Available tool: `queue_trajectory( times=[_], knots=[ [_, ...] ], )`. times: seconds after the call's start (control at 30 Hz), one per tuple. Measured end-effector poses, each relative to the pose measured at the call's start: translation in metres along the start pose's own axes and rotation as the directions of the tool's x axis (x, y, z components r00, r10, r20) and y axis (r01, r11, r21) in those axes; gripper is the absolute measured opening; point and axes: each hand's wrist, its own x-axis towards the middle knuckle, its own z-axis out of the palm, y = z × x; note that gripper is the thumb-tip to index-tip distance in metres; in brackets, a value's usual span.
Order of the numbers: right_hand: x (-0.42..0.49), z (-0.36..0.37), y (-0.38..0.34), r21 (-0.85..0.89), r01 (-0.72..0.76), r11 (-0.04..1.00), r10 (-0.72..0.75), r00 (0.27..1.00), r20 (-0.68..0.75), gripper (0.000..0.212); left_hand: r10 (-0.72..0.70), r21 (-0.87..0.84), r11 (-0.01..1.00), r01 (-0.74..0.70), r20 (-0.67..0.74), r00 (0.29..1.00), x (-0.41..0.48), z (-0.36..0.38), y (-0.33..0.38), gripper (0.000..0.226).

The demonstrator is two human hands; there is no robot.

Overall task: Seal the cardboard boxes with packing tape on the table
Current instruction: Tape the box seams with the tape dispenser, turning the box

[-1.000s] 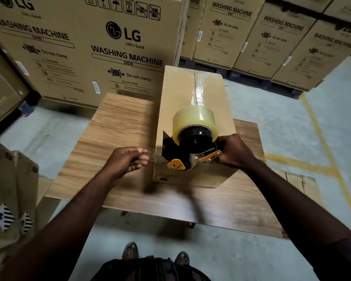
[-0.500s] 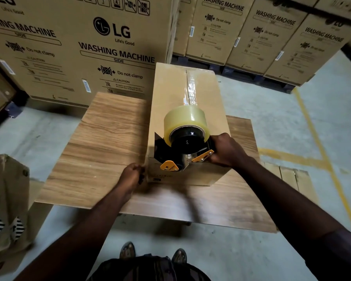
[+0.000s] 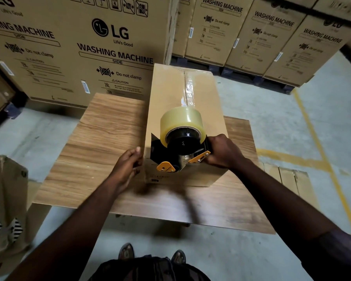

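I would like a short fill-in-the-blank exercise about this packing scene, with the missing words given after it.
1. The right hand grips a dispenser carrying a roll of ___.
2. The left hand holds the cardboard box, which stands on a ___ table.
3. A clear strip lies along the box's ___ face.
4. The large cartons behind read WASHING ___.

Missing words: tape; wooden; top; MACHINE.

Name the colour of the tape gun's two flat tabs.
Orange-yellow tabs on a black tape gun; head view.
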Motion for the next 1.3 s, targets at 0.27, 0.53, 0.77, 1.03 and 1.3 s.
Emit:
queue_trajectory(
  times=[0.27,0.53,0.77,1.03,1.3],
  knots=[
    [0.000,-0.002,0.000,0.053,0.044,0.998,-0.045,0.999,0.011,0.040,-0.046,-0.207,0.977,0.055,0.050,0.998,0.003,-0.002,0.020,0.016],
    [0.003,-0.015,-0.002,0.180,-0.010,0.984,-0.028,0.978,0.206,0.034,0.324,0.334,0.898,-0.286,-0.064,0.944,-0.009,0.023,0.029,0.027],
    [-0.007,-0.009,0.026,0.173,-0.006,0.985,-0.018,0.990,0.140,0.039,0.474,0.468,0.792,-0.392,-0.068,0.878,-0.017,0.023,0.025,0.021],
    [-0.046,-0.007,0.107,0.255,-0.058,0.965,0.037,0.996,0.087,0.033,0.661,0.693,0.548,-0.468,-0.015,0.751,-0.023,0.030,0.024,0.023],
    [-0.044,0.005,0.093,0.369,-0.088,0.925,0.040,0.990,0.135,0.037,0.500,0.802,-0.059,-0.595,0.539,0.678,-0.047,0.073,-0.014,0.056]
  ],
)
